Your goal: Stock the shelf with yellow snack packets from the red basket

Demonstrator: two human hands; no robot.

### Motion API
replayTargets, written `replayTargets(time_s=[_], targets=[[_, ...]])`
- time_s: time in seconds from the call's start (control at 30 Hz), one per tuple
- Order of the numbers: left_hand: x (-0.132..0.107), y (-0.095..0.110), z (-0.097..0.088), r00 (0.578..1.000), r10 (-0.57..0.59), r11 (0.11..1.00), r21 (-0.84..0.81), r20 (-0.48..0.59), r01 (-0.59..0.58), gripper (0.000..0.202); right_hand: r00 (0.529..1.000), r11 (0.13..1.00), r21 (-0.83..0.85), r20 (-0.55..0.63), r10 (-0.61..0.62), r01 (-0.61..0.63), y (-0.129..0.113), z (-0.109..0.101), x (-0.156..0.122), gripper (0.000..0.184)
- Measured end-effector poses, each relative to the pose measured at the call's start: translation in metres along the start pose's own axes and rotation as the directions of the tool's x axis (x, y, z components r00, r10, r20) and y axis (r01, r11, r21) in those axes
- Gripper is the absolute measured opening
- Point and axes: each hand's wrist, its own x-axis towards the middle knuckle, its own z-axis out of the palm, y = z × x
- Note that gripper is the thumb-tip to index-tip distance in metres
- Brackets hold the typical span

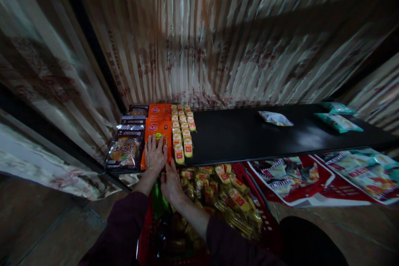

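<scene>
My left hand [156,152] lies on the front orange snack packet [159,128], its fingers stretched out and flat. My right hand [172,181] is beside it at the shelf's front edge. Its fingers are extended toward the lower right corner of that packet, and nothing shows in them; whether they touch it I cannot tell. Left of the orange packets stand dark packets [125,148] with a picture of round slices. Small yellow wrapped snacks [178,152] form two columns on the right.
The black shelf [224,137] also bears a white packet [276,118] and teal packets [339,122] farther right. Below is a red basket [268,220] full of yellow wrapped snacks [238,199]. More red baskets [322,174] hold bags. A black post [90,37] and striped curtain [187,50] enclose the shelf.
</scene>
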Motion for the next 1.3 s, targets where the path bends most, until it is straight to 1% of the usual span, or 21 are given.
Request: replayTargets(time_s=[0.13,0.37,0.43,0.6,0.67,0.77,0.9,1.0,1.13,1.23,1.3], targets=[[0.003,0.000,0.001,1.000,-0.002,1.000,0.006,-0.006,0.002,0.049,1.000,1.000,0.011,-0.003,-0.016,0.016,0.000,0.001,0.003,0.073],[0.004,-0.001,0.006,0.999,0.017,1.000,0.007,-0.035,-0.017,0.050,0.995,0.995,0.027,-0.025,-0.095,0.096,0.010,0.006,0.008,0.078],[0.004,-0.001,0.006,0.999,0.015,1.000,0.005,-0.038,-0.015,0.050,0.996,0.996,0.020,-0.018,-0.090,0.090,0.011,0.006,0.006,0.076],[0.004,0.000,0.007,0.998,0.021,1.000,0.016,-0.054,-0.021,0.050,1.000,1.000,-0.017,0.002,-0.023,0.023,0.013,0.008,-0.005,0.070],[0.005,-0.001,0.007,0.999,0.016,1.000,0.027,-0.051,-0.015,0.049,1.000,0.999,-0.040,0.017,-0.019,0.020,0.014,0.009,-0.009,0.069],[0.006,-0.002,0.007,0.999,0.011,1.000,0.023,-0.035,-0.010,0.049,0.997,0.997,-0.048,0.044,-0.056,0.058,0.014,0.010,-0.012,0.070],[0.007,-0.004,0.007,1.000,0.008,1.000,0.027,-0.025,-0.007,0.050,0.989,0.990,-0.026,0.042,-0.141,0.142,0.012,0.007,-0.017,0.078],[0.007,-0.003,0.007,1.000,0.000,0.999,0.036,-0.013,0.000,0.050,0.982,0.984,-0.033,0.072,-0.174,0.176,0.013,0.005,-0.022,0.083],[0.008,-0.003,0.007,1.000,0.006,0.999,0.043,-0.016,-0.005,0.050,0.984,0.987,-0.039,0.091,-0.151,0.155,0.015,0.004,-0.021,0.085],[0.009,-0.005,0.008,1.000,0.014,0.999,0.040,-0.019,-0.013,0.050,0.986,0.990,-0.053,0.108,-0.125,0.132,0.015,0.000,-0.016,0.082],[0.009,-0.006,0.009,0.999,0.017,0.999,0.030,-0.030,-0.016,0.050,0.984,0.988,-0.064,0.124,-0.132,0.140,0.015,-0.004,-0.014,0.078]])
